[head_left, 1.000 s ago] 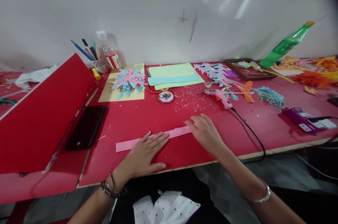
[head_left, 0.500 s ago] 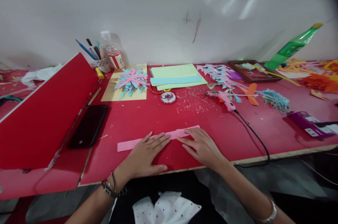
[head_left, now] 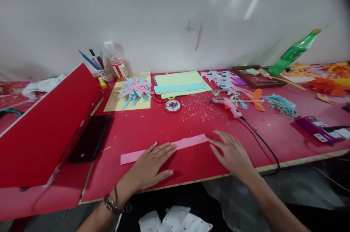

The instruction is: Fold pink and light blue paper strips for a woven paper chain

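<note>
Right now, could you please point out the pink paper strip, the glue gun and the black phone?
Pink paper strip (head_left: 191,142): head view, right section.
Glue gun (head_left: 231,105): head view, pink body.
Black phone (head_left: 90,138): head view, upward face.

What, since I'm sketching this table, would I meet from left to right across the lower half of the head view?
Large flat red board, black rectangular phone, long pink paper strip, right hand, purple plastic power box.

no readable text, clear bottle (head_left: 113,57) with illegible label (head_left: 119,69), green bottle (head_left: 287,57) with blurred marking (head_left: 296,55)
</note>
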Motion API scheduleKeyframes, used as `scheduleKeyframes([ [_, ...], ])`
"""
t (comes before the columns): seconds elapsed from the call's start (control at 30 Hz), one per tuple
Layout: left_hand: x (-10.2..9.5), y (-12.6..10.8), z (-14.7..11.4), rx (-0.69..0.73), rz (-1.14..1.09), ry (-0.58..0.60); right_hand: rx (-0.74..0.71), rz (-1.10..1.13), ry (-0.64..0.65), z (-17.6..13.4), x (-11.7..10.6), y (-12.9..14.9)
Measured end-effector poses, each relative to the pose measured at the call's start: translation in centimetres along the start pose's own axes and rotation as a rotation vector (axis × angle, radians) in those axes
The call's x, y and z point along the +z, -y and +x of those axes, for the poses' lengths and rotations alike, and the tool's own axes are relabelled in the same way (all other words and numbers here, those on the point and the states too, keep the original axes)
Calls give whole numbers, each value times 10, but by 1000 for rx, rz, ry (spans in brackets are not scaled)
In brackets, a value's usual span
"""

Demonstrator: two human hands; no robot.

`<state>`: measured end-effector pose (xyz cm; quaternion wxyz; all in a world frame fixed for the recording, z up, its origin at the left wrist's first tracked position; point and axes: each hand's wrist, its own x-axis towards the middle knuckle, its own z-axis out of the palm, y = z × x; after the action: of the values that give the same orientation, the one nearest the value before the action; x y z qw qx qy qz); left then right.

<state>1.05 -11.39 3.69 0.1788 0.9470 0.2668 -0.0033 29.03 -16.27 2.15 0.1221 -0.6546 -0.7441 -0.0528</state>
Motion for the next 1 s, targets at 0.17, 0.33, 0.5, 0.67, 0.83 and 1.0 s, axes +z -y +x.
scheduleKeyframes([
  [0.17, 2, -5, 16, -76, 38, -111, -209, 150, 57, 26, -6, 24],
  [0.33, 5, -8, 41, -152, 170, -217, -425, 178, 98, 45, 16, 41],
  [0.5, -6, -6, 52, -187, 261, -192, -492, 49, -6, 55, 17, 45],
  [0.67, -29, -6, 48, -203, 291, -253, -410, 189, 30, 66, -3, 57],
  [0.83, -36, -4, 44, -143, 375, -294, -359, 402, 163, 74, -17, 69],
  [1.0, -34, -1, 39, -51, 507, -360, -236, 738, 250, 75, -22, 76],
])
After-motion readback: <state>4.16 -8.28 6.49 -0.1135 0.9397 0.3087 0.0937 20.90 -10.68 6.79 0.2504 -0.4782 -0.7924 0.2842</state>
